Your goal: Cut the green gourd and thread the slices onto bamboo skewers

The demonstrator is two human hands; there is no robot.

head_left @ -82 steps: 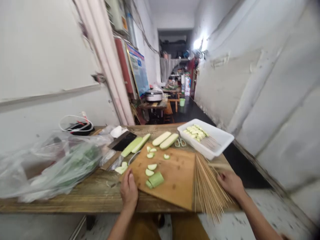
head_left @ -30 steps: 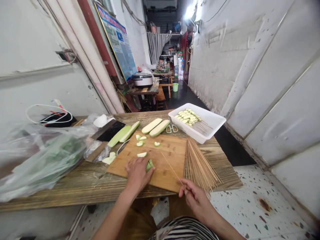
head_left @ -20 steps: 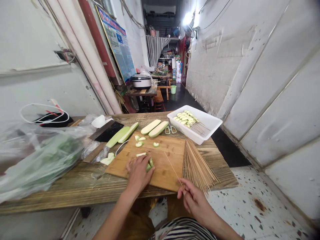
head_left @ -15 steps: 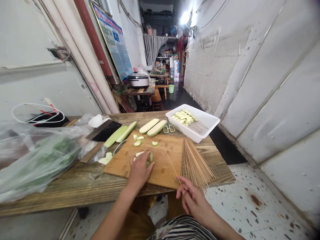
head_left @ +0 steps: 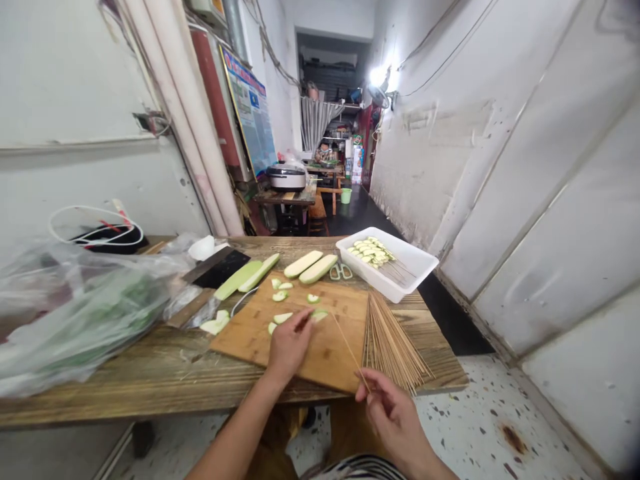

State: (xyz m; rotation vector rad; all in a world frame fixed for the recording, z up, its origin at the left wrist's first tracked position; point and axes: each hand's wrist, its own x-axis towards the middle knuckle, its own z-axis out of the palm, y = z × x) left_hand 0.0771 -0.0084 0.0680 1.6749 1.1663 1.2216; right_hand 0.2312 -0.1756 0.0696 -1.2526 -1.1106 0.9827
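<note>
My left hand rests over the bamboo cutting board, fingers extended, with pale green zucchini slices beside it and one slice at its fingertips. My right hand pinches a thin bamboo skewer near the board's front edge, its tip pointing toward that slice. A fan of bamboo skewers lies right of the board. Long peeled zucchini strips lie past the board, and more zucchini pieces lie at its left.
A white tray holds skewered zucchini slices, with scissors beside it. A black cleaver and a plastic bag of greens lie on the wooden table. A rice cooker and a distant person stand down the corridor.
My left hand has moved right and away from the zucchini chunk, and separate slices now show on the board. My right hand still pinches the skewer. The view has shifted slightly.
</note>
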